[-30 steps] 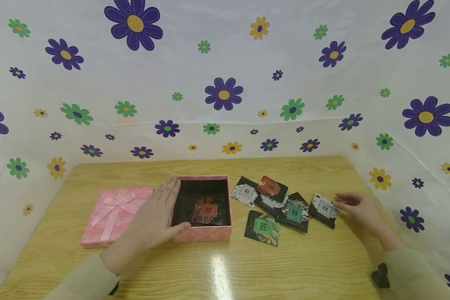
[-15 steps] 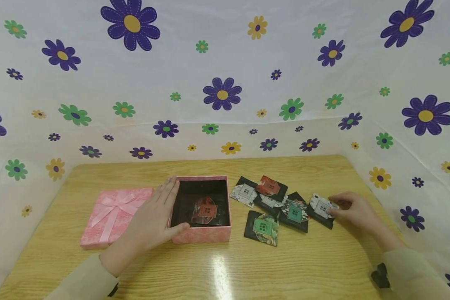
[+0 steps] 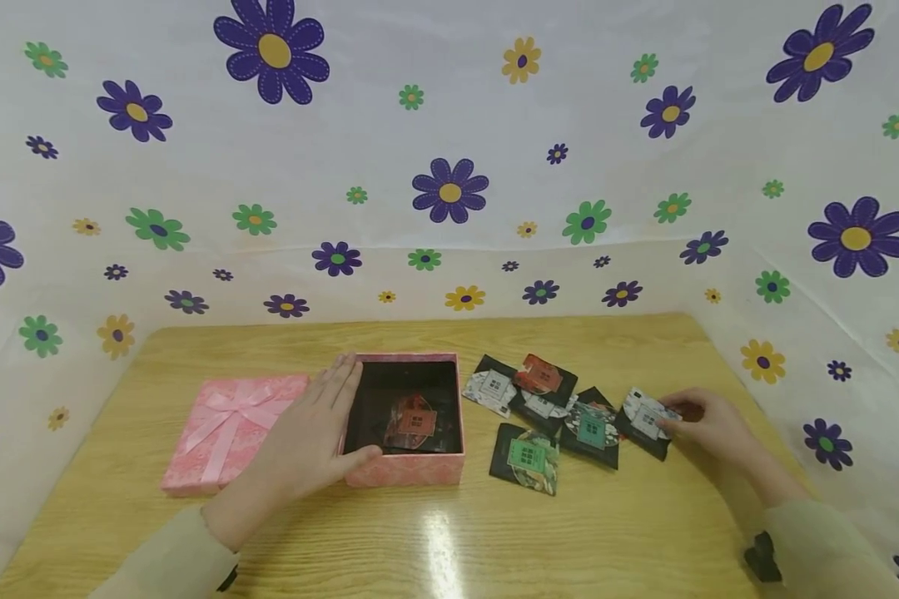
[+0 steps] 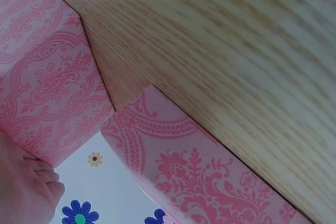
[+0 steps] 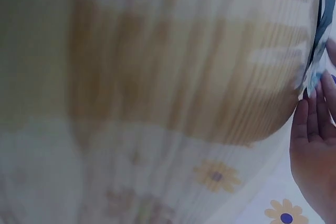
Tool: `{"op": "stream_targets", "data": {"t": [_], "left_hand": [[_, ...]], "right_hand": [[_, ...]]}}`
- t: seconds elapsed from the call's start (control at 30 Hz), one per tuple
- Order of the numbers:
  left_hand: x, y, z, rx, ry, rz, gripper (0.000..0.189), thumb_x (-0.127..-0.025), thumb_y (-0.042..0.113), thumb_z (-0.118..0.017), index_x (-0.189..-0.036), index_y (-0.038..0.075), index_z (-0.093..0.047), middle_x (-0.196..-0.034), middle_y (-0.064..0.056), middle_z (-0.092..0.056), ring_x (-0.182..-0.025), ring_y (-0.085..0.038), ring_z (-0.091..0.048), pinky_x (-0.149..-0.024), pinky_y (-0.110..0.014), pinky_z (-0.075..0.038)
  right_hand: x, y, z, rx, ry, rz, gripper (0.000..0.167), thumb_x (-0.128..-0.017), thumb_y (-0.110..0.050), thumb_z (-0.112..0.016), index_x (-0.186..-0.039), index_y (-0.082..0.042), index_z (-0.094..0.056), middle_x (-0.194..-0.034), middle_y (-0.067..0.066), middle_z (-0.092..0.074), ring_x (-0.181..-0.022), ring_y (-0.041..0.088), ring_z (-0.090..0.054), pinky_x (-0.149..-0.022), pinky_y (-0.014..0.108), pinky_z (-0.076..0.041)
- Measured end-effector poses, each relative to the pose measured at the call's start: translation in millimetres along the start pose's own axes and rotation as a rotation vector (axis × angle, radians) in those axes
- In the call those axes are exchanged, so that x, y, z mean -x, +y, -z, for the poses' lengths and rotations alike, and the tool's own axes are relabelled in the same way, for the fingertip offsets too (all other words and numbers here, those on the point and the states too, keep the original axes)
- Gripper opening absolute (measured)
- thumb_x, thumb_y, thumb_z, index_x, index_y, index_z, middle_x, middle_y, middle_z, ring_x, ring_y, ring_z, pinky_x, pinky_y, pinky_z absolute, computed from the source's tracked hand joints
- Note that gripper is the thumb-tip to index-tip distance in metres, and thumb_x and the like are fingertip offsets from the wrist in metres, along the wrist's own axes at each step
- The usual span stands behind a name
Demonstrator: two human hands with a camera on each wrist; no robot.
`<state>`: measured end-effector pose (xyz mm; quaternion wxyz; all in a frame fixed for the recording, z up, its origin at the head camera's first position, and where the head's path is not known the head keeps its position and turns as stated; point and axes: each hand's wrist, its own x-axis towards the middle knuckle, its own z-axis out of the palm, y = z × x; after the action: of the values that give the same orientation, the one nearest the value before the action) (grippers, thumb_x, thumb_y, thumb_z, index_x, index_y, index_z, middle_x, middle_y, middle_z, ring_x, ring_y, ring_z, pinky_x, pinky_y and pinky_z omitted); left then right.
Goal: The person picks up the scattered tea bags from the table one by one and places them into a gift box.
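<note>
My left hand (image 3: 305, 441) rests along the left side of an open pink patterned box (image 3: 404, 473), fingers straight and thumb at the front rim. Inside the dark box lies a sachet with a red label (image 3: 412, 422). My right hand (image 3: 712, 428) pinches the right edge of a black sachet with a white-grey label (image 3: 646, 418), thumb on top. In the left wrist view, the left hand (image 4: 26, 184) lies against the pink box wall (image 4: 47, 77). The right wrist view shows the right hand (image 5: 315, 145) at its right edge, by the partly cut-off sachet (image 5: 316, 59).
Several more sachets lie between box and right hand, including a green-labelled one (image 3: 526, 457), a teal-labelled one (image 3: 592, 428) and a red-labelled one (image 3: 545, 378). Left of the box is a pink lid with a ribbon bow (image 3: 228, 416). Flowered cloth (image 3: 449, 108) surrounds the wooden table.
My right hand has shifted a little left onto the white-grey sachet, its thumb now over the sachet's edge. The left hand stays on the box.
</note>
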<state>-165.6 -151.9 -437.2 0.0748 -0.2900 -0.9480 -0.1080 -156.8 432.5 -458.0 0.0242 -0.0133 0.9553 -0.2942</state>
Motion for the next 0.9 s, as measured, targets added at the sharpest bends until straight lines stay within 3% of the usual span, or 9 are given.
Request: {"op": "stream_targets", "data": {"t": [0.2, 0.33, 0.53, 0.9], "left_hand": [[0.1, -0.5, -1.4, -0.004, 0.015, -0.015, 0.111, -0.091, 0.063, -0.070, -0.165, -0.005, -0.026, -0.176, -0.022, -0.023, -0.164, -0.039, -0.024, -0.131, -0.056, -0.029], [0.4, -0.7, -2.1, -0.006, 0.023, -0.018, 0.112, -0.090, 0.063, -0.071, -0.165, -0.006, -0.026, -0.175, -0.022, -0.023, -0.164, -0.039, -0.024, -0.130, -0.057, -0.030], [-0.1, -0.6, -1.8, 0.001, -0.003, -0.004, 0.112, -0.092, 0.064, -0.070, -0.167, -0.004, -0.022, -0.177, -0.020, -0.019, -0.165, -0.038, -0.021, -0.132, -0.056, -0.027], [-0.3, -0.6, -2.1, -0.002, 0.004, -0.006, 0.111, -0.092, 0.065, -0.068, -0.166, -0.005, -0.024, -0.176, -0.021, -0.021, -0.164, -0.039, -0.023, -0.130, -0.058, -0.031]], "right_hand": [[0.1, 2, -1, -0.015, 0.074, -0.019, 0.026, -0.097, -0.013, -0.078, -0.115, 0.006, -0.074, -0.109, 0.023, -0.075, -0.082, -0.014, -0.057, -0.068, 0.016, -0.051], [-4.0, 0, 2, -0.046, 0.111, -0.023, 0.020, -0.100, -0.012, -0.073, -0.110, 0.005, -0.075, -0.101, 0.016, -0.077, -0.076, -0.012, -0.057, -0.063, 0.018, -0.051], [-13.9, -10, 17, -0.056, 0.134, -0.005, 0.022, -0.104, -0.017, -0.070, -0.109, 0.003, -0.075, -0.098, 0.007, -0.079, -0.080, -0.014, -0.057, -0.068, 0.014, -0.052], [-46.1, -64, 34, -0.031, 0.130, 0.018, 0.034, -0.107, -0.026, -0.066, -0.118, 0.004, -0.075, -0.112, 0.023, -0.078, -0.081, -0.017, -0.056, -0.072, 0.010, -0.050]]}}
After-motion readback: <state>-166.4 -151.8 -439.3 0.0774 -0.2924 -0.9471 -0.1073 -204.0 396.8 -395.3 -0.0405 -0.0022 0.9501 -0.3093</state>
